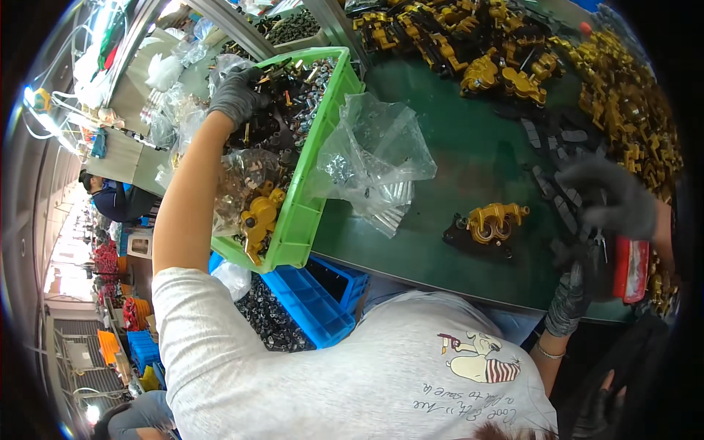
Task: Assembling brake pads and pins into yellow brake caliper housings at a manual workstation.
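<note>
My left hand (238,97), in a grey glove, reaches into a green plastic bin (293,220); its fingers curl among bolts and small metal parts, and what they pinch, if anything, is hidden. In the bin's near end lies a gold brake caliper (260,220). My right hand (567,302), gloved with a bracelet at the wrist, is at the table's right edge beside black brake pads (565,213); its fingers are too dark to read. Another gold brake caliper (495,222), on a black bracket, lies on the green table (447,257), left of that hand.
A co-worker's gloved hand (612,194) comes in from the right over the pads, beside a red box (631,269). Piled gold calipers (631,110) fill the far right. A clear plastic bag (381,147) lies by the bin. Blue crates (308,304) stand below the table edge.
</note>
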The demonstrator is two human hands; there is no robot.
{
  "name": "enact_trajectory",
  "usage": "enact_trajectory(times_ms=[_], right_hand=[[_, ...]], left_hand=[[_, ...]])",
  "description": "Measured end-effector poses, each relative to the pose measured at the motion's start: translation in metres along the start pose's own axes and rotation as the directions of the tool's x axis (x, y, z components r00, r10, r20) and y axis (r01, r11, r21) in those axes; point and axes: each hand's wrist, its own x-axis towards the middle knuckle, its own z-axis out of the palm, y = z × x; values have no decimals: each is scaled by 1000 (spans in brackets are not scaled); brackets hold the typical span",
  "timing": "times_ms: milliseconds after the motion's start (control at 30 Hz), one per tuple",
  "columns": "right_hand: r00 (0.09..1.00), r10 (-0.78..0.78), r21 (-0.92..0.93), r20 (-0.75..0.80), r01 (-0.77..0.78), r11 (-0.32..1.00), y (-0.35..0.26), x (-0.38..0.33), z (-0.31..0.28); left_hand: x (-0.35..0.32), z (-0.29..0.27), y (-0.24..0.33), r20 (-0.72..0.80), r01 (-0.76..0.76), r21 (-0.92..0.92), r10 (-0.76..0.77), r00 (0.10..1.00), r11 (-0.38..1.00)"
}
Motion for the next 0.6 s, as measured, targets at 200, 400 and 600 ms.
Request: enact_trajectory(times_ms=[200,400,600], right_hand=[[897,-262,-156,-357,219,963,-1,-38,23],[907,-139,-130,-397,94,987,-26,-35,38],[910,-60,20,-409,74,997,-28,-39,36]], left_hand=[[-10,-36,-17,6,157,-704,-215,977,693],[-21,-56,-47,4,219,-870,-437,899,442],[12,-105,-114,14,191,-942,-536,844,275]])
